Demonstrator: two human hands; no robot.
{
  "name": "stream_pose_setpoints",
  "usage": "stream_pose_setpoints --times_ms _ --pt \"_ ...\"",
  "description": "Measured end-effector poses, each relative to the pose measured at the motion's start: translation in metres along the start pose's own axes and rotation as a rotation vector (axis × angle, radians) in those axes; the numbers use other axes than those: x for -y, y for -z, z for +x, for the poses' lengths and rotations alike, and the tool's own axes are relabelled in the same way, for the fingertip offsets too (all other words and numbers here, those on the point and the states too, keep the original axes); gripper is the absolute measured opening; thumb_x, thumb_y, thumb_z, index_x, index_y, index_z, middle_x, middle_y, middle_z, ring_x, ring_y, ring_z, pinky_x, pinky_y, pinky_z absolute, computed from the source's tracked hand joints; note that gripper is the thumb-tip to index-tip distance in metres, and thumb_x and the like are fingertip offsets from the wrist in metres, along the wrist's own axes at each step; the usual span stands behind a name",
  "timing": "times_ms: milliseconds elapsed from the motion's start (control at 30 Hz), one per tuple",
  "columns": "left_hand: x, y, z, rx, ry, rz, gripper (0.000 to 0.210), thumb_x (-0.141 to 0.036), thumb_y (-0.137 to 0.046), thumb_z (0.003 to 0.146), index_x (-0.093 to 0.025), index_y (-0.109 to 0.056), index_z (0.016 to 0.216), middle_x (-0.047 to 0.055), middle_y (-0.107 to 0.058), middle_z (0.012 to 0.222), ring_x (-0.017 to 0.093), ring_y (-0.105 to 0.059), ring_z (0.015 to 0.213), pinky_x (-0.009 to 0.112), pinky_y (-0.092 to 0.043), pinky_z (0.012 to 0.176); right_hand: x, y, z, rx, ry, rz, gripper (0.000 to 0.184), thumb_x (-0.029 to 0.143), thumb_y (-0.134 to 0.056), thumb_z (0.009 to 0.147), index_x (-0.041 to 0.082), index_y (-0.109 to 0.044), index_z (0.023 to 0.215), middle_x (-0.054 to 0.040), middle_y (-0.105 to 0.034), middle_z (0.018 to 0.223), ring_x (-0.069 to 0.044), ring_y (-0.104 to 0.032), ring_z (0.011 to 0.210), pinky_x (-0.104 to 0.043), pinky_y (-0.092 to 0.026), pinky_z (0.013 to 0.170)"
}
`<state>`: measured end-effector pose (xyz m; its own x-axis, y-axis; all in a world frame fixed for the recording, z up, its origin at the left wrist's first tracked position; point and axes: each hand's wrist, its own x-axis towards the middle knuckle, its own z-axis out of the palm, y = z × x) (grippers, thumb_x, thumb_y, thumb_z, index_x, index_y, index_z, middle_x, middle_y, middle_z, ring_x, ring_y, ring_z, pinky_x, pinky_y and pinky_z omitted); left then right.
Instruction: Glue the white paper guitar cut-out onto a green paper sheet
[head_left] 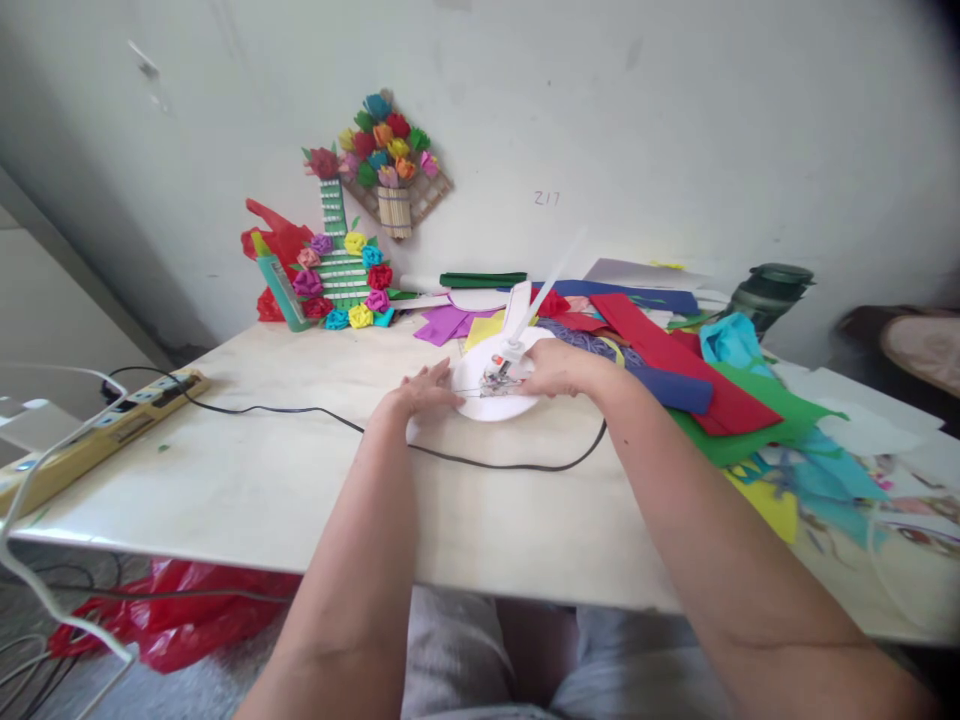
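Observation:
My right hand is closed around a hot glue gun, with a long pale glue stick slanting up out of its back. The gun is over a round white disc lying on the table, and its nozzle is too blurred to make out. At the disc's left edge rests my left hand, its fingers stretched out and its thumb touching the rim. A black cord loops across the table to beneath my right wrist.
A yellow power strip lies at left. Behind stand a green glue bottle and a guitar-shaped craft with paper flowers. Coloured sheets and scraps pile up at right, near a dark bottle. A red bag is below the table.

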<state>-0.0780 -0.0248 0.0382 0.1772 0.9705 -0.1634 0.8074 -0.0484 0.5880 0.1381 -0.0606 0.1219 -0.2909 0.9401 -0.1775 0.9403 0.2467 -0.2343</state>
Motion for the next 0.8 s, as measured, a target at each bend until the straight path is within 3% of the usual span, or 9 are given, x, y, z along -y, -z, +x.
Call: stream_pose_setpoints --times_ms 100,233,333,400,467,533,633,800 --pt "0.002 -0.001 -0.001 -0.031 -0.043 -0.324 0.093 -0.031 -0.066 0.055 -0.027 -0.020 0.135 0.008 -0.044 0.129 0.025 -0.042 0.115 0.035 -0.033 0.092 -0.006 -0.003 0.000 -0.049 0.010 0.079 0.040 0.028 -0.064 0.061 0.014 -0.059 0.099 -0.0047 -0.061 0.062 -0.014 -0.055 0.052 -0.021 -0.036 0.045" --pt "-0.001 -0.004 -0.001 -0.142 -0.061 -0.716 0.089 -0.022 -0.070 0.053 -0.025 -0.029 0.132 0.008 -0.060 0.105 0.020 -0.060 0.083 0.028 -0.045 0.072 -0.011 -0.009 0.004 -0.098 0.027 0.154 0.043 0.025 -0.066 0.059 0.013 -0.058 0.100 -0.0049 -0.061 0.065 -0.013 -0.054 0.051 -0.020 -0.036 0.043" --pt "-0.004 -0.010 0.004 -0.163 -0.043 -0.948 0.072 -0.026 -0.072 0.054 -0.018 -0.046 0.120 0.007 -0.064 0.083 0.016 -0.060 0.064 0.025 -0.045 0.057 -0.012 -0.011 0.004 -0.072 0.010 0.189 0.042 0.025 -0.064 0.061 0.012 -0.057 0.100 -0.0034 -0.059 0.056 -0.013 -0.052 0.045 -0.021 -0.035 0.040" --pt "-0.006 -0.015 0.007 -0.112 -0.003 -0.998 0.049 -0.028 -0.073 0.053 -0.012 -0.060 0.097 0.006 -0.063 0.069 0.014 -0.057 0.054 0.023 -0.043 0.049 -0.013 -0.010 0.002 -0.077 0.010 0.220 0.039 0.023 -0.065 0.061 0.012 -0.058 0.097 -0.0023 -0.057 0.053 -0.012 -0.051 0.043 -0.021 -0.034 0.039" --pt "-0.007 -0.018 0.010 -0.119 0.038 -0.988 0.030 -0.027 -0.074 0.051 -0.011 -0.062 0.074 0.004 -0.059 0.057 0.011 -0.052 0.046 0.022 -0.041 0.043 -0.016 -0.007 0.000 -0.093 -0.001 0.269 0.035 0.021 -0.066 0.059 0.012 -0.059 0.093 -0.0017 -0.056 0.052 -0.012 -0.051 0.042 -0.020 -0.034 0.039" --pt "-0.008 -0.020 0.011 -0.176 0.068 -0.993 0.024 -0.024 -0.075 0.050 -0.012 -0.059 0.063 0.001 -0.056 0.051 0.010 -0.050 0.042 0.021 -0.039 0.040 -0.021 -0.003 -0.002 -0.124 -0.020 0.328 0.031 0.021 -0.067 0.059 0.012 -0.060 0.088 -0.0012 -0.055 0.050 -0.011 -0.050 0.042 -0.019 -0.033 0.038" --pt "-0.007 -0.019 0.010 -0.224 0.034 -1.055 0.024 -0.024 -0.074 0.049 -0.012 -0.055 0.059 0.000 -0.054 0.049 0.009 -0.049 0.041 0.019 -0.037 0.038 -0.029 0.002 -0.004 -0.242 -0.007 0.446 0.022 0.021 -0.067 0.060 0.013 -0.058 0.078 0.0003 -0.052 0.047 -0.010 -0.047 0.040 -0.018 -0.032 0.035" --pt "-0.006 -0.013 0.009 -0.395 -0.113 -1.233 0.031 -0.029 -0.075 0.050 -0.015 -0.050 0.061 -0.004 -0.050 0.047 0.005 -0.044 0.039 0.017 -0.038 0.038 -0.042 0.001 0.005 -0.622 -0.058 0.902 0.015 0.026 -0.061 0.067 0.014 -0.052 0.066 0.0032 -0.046 0.043 -0.006 -0.038 0.034 -0.018 -0.031 0.032"
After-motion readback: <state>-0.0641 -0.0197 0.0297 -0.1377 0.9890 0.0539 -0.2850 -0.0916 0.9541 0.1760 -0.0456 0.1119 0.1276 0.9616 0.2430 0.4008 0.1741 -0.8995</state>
